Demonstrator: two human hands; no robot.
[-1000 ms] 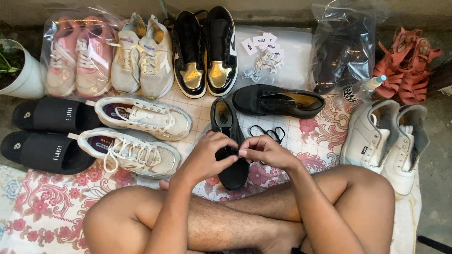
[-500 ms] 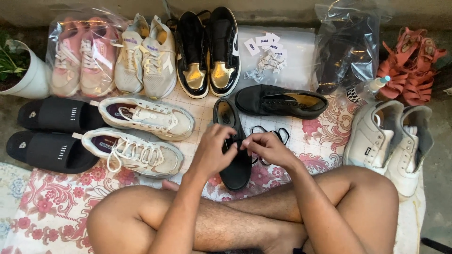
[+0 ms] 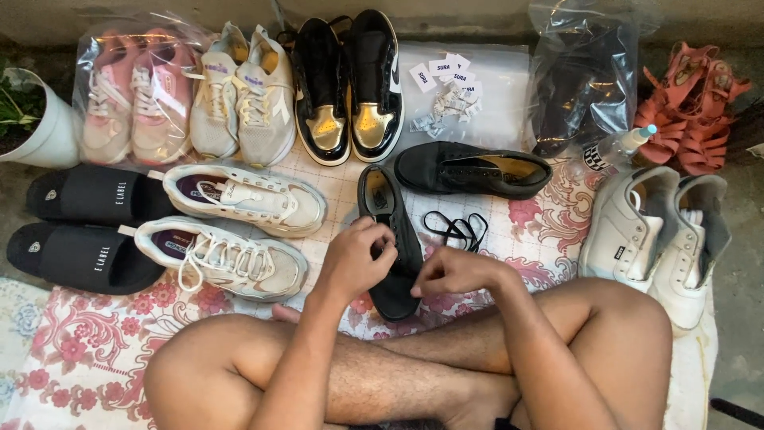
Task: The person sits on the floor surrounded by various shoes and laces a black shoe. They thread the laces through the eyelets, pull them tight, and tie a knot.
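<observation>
Spread over the ground is a floral cloth (image 3: 79, 350), pink and red on white, and a person sits cross-legged at its near edge with shoes laid out all around. Just beyond the knees lies a black canvas shoe (image 3: 390, 239), toe pointing near, heel far. The left hand (image 3: 354, 259) curls over its left side with the fingers pinched at the eyelet area; whether they hold a lace end cannot be told. The right hand (image 3: 454, 271) is closed in a loose fist, touching the shoe's right edge near the toe. A loose black lace (image 3: 455, 227) lies coiled on the cloth just right of the shoe.

Judging by its look, the shoe is light, with a soft upper that gives under pressure and a firmer rubber sole; the sole edge or the heel would be the steadier place to hold. The lace is thin and limp, best pinched at a tip.

Its mate (image 3: 473, 169) lies on its side further off. To the left are white trainers (image 3: 231, 231) and black slides (image 3: 83, 223); at the far edge are black and gold high-tops (image 3: 346, 87), bagged pink trainers (image 3: 131, 95) and a clear bag of small tags (image 3: 454, 91). White shoes (image 3: 660, 231) sit at the right.
</observation>
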